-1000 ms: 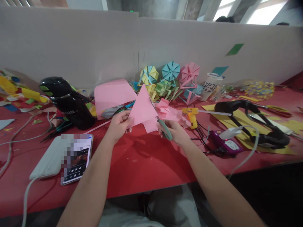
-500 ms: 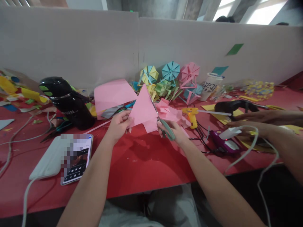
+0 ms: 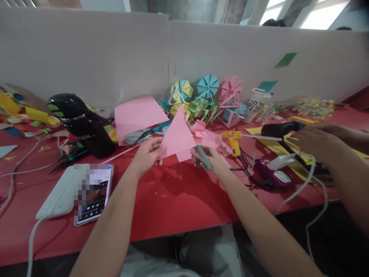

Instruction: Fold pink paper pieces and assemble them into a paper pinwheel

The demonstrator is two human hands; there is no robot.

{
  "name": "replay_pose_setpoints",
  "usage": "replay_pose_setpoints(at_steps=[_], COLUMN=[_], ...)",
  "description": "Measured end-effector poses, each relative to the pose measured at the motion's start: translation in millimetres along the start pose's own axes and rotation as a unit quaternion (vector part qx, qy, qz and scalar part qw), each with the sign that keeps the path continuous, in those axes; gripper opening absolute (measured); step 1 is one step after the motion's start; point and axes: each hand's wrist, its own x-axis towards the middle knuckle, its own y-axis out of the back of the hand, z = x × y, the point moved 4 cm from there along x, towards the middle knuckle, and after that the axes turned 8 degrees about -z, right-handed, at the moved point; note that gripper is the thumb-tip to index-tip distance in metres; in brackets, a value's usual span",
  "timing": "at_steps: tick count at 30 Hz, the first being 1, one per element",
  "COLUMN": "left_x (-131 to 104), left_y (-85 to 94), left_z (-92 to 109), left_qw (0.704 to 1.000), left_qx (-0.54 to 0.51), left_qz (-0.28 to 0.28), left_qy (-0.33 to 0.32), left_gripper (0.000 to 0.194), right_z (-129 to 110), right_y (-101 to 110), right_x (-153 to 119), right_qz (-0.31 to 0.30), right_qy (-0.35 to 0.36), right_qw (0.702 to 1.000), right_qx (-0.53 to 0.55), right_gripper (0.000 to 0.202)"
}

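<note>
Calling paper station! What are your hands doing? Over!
Left hand holds pink paper triangle. Right hand grips green scissors at its edge. Another person's hand on right, apart.

A shared craft workshop is suggested by the red table (image 3: 178, 200), folded paper pinwheels (image 3: 208, 87), glue gun (image 3: 232, 139) and grey partition (image 3: 115, 54).

soft daylight from above-right, blurred bowed edges
</note>
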Motion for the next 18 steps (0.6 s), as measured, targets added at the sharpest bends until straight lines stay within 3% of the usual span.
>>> replay_pose_setpoints(at_steps=[6,18], left_x=[0.1,0.6], left_y=[-0.1,-0.5], left_z=[0.9,0.6], left_qw=[1.000,1.000], left_qx=[-0.002,0.002], left_qz=[-0.004,-0.006], left_qy=[-0.002,0.001], left_gripper=[0.032,0.033], right_z=[-6.7,2.1], right_y=[-2.4,0.8], right_x=[-3.4,0.5], right_qz=[0.015,0.051], right_qy=[0.003,-0.010], right_qw=[1.000,0.998], right_qx=[-0.027,-0.029], right_gripper=[0.046,0.048])
